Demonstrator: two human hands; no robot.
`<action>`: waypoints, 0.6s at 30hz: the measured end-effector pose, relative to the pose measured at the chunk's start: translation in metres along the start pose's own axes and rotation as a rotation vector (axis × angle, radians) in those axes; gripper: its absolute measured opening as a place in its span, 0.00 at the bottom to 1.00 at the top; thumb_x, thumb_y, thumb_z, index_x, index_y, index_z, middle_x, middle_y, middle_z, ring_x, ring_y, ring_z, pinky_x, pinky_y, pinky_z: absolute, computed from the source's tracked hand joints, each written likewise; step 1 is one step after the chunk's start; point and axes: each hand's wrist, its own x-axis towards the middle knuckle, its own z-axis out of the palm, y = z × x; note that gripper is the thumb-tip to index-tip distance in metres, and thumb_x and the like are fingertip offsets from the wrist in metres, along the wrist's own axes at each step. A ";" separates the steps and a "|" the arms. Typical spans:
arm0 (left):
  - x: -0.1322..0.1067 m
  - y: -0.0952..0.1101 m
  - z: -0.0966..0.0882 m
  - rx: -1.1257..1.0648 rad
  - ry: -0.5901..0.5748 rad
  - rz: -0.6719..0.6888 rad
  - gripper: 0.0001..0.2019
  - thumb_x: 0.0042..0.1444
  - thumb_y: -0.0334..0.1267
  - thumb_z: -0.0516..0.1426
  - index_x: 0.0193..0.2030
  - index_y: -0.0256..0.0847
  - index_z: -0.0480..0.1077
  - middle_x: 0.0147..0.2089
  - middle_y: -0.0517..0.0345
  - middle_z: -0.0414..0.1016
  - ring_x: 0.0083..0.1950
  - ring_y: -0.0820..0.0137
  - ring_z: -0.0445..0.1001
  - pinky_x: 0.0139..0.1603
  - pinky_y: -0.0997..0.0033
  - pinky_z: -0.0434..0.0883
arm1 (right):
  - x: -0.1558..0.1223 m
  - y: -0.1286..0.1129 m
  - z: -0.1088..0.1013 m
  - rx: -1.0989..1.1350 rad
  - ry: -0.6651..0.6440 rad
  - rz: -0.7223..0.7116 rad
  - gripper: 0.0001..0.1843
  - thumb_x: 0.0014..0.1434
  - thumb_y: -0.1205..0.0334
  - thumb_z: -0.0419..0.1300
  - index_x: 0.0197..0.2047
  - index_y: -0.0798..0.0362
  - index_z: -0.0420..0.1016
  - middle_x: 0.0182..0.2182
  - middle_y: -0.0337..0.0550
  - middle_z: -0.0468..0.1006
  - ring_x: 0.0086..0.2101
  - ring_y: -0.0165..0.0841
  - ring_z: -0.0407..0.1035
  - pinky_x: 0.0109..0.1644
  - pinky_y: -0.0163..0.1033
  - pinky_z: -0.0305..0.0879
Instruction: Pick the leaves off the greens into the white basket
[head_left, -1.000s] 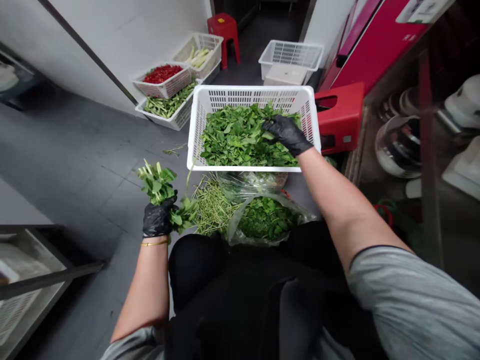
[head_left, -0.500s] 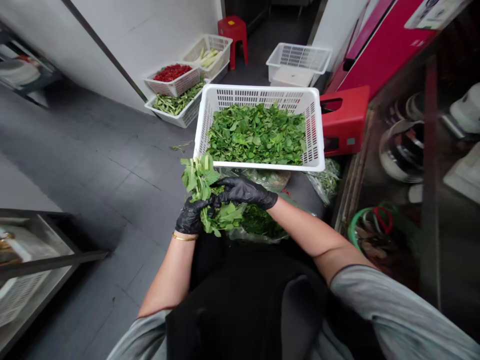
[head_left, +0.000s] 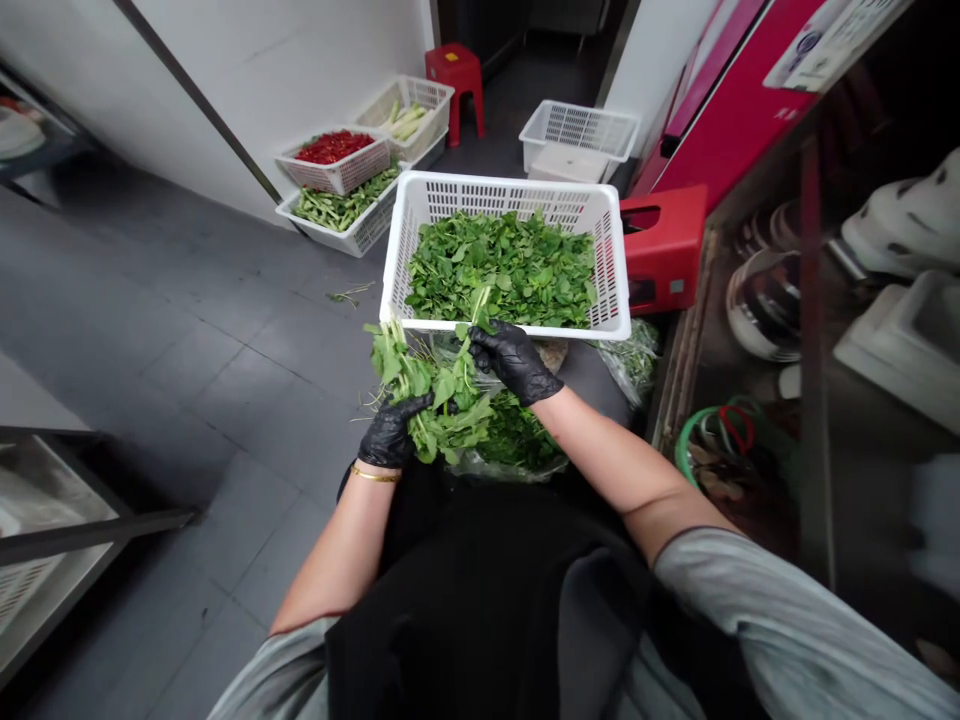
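Note:
My left hand [head_left: 391, 428], in a black glove, is closed round a bunch of leafy greens [head_left: 439, 400] with pale stems pointing up. My right hand [head_left: 516, 360], gloved too, pinches a leafy stem [head_left: 478, 318] at the bunch's right side, close to the front rim of a white slotted basket [head_left: 510, 330]. Loose picked green leaves [head_left: 502, 262] lie in that basket. Below the hands, an opened clear plastic bag holds darker greens [head_left: 521, 435]; the bunch hides part of it.
Baskets of red chillies [head_left: 334, 147], green pods [head_left: 341, 208] and pale stalks [head_left: 409, 120] stand by the wall. A red stool [head_left: 454, 80] is behind them. Another red stool [head_left: 667, 250] lies right of the basket. A green-rimmed bucket [head_left: 684, 450] stands at right.
My right hand has drawn away from the left, up and to the right, with a leafy stem in its fingers. The left hand keeps the bunch. The view has shifted slightly.

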 end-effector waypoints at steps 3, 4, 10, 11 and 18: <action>0.000 -0.007 0.004 0.057 0.035 0.085 0.24 0.33 0.33 0.75 0.41 0.42 0.81 0.40 0.54 0.86 0.42 0.56 0.84 0.52 0.53 0.80 | -0.005 0.001 0.006 -0.001 -0.032 -0.008 0.25 0.43 0.47 0.76 0.30 0.52 0.67 0.19 0.31 0.71 0.18 0.24 0.65 0.19 0.29 0.59; 0.001 -0.008 0.004 0.107 0.073 0.146 0.24 0.31 0.34 0.76 0.41 0.42 0.81 0.40 0.55 0.86 0.42 0.57 0.84 0.52 0.54 0.79 | -0.008 0.001 0.008 -0.025 -0.081 0.006 0.24 0.45 0.47 0.75 0.32 0.53 0.70 0.21 0.32 0.74 0.19 0.25 0.67 0.20 0.30 0.61; 0.017 -0.003 0.005 0.487 0.242 0.457 0.23 0.30 0.37 0.76 0.38 0.42 0.81 0.41 0.54 0.85 0.46 0.56 0.81 0.56 0.56 0.76 | -0.018 0.013 0.023 -0.279 -0.395 0.004 0.21 0.43 0.51 0.76 0.36 0.55 0.81 0.28 0.39 0.80 0.30 0.32 0.73 0.29 0.34 0.70; 0.019 -0.004 0.007 0.479 0.237 0.473 0.22 0.32 0.38 0.75 0.38 0.42 0.80 0.41 0.54 0.85 0.46 0.57 0.81 0.55 0.56 0.76 | -0.016 0.013 0.024 -0.280 -0.371 0.001 0.20 0.42 0.51 0.76 0.33 0.56 0.81 0.28 0.40 0.80 0.29 0.32 0.73 0.29 0.35 0.70; 0.017 -0.004 0.005 0.267 0.260 0.391 0.17 0.32 0.36 0.73 0.31 0.38 0.75 0.26 0.62 0.76 0.26 0.71 0.73 0.32 0.70 0.72 | 0.003 -0.014 -0.003 -0.183 -0.091 -0.044 0.18 0.41 0.53 0.75 0.29 0.56 0.79 0.27 0.41 0.80 0.21 0.27 0.67 0.23 0.34 0.67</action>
